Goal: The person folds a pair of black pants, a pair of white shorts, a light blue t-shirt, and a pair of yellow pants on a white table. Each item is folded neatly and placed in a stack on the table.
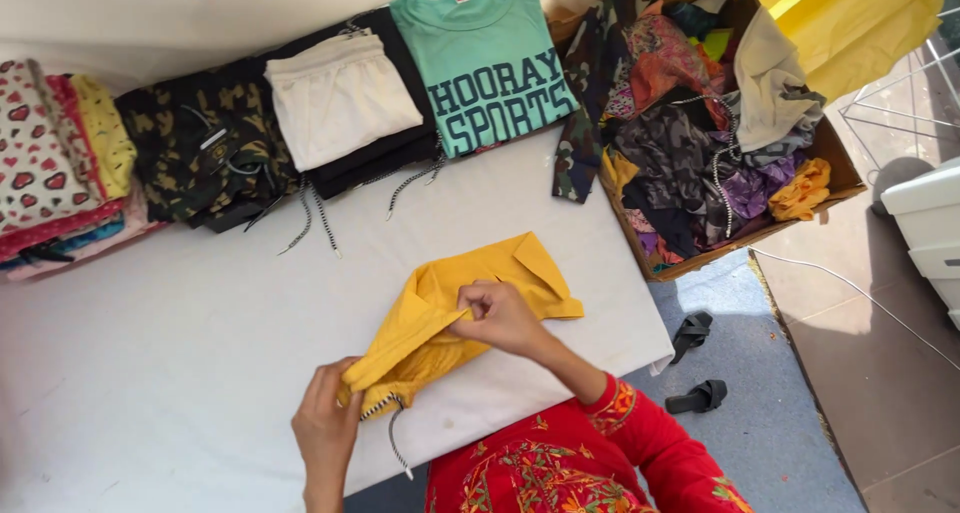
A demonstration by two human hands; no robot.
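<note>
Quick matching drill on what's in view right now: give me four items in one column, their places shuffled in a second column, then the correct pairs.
Items:
1. yellow garment
2. teal T-shirt
3. cardboard box
4. black sandals

Places:
A. on the blue mat beside the table
B. held in both hands, left hand and right hand
C. at the table's right edge, heaped with mixed clothes
D. folded in the far row of stacks

Pairs: 1-B, 2-D, 3-C, 4-A
</note>
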